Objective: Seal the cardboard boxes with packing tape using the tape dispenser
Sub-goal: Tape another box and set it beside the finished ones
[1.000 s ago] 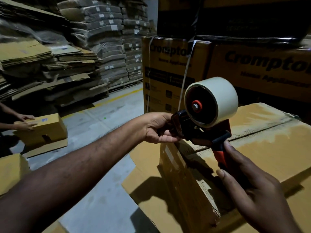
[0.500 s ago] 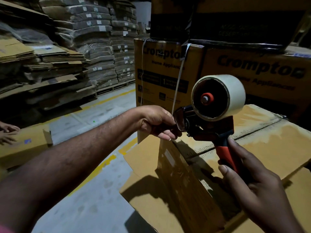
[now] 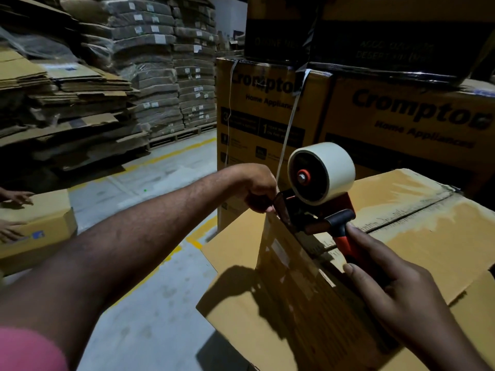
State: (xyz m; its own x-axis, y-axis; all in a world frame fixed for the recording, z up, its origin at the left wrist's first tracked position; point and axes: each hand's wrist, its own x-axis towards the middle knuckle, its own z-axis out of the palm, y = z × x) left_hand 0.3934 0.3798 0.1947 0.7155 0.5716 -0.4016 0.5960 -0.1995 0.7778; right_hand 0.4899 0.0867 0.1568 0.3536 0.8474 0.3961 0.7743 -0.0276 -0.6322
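Observation:
A brown cardboard box (image 3: 417, 236) stands in front of me with its top flaps closed along a centre seam. The tape dispenser (image 3: 321, 188), red and black with a pale tape roll, sits with its front end at the box's near-left top edge. My right hand (image 3: 396, 293) grips its red handle. My left hand (image 3: 259, 190) is curled at the dispenser's front and pinches the tape end against the box corner. The box's dark side face (image 3: 302, 303) falls away below the dispenser.
Printed Crompton cartons (image 3: 267, 111) are stacked right behind the box. Flattened cardboard stacks (image 3: 80, 97) and wrapped bundles (image 3: 160, 62) line the left. Another person's hands (image 3: 13, 210) rest on a box (image 3: 40, 223) at the far left. A grey floor with yellow lines (image 3: 150, 196) lies between.
The dispenser has come down from above the box to its top edge. My left hand moved with it, lower and closer to the box corner. The view shifted left.

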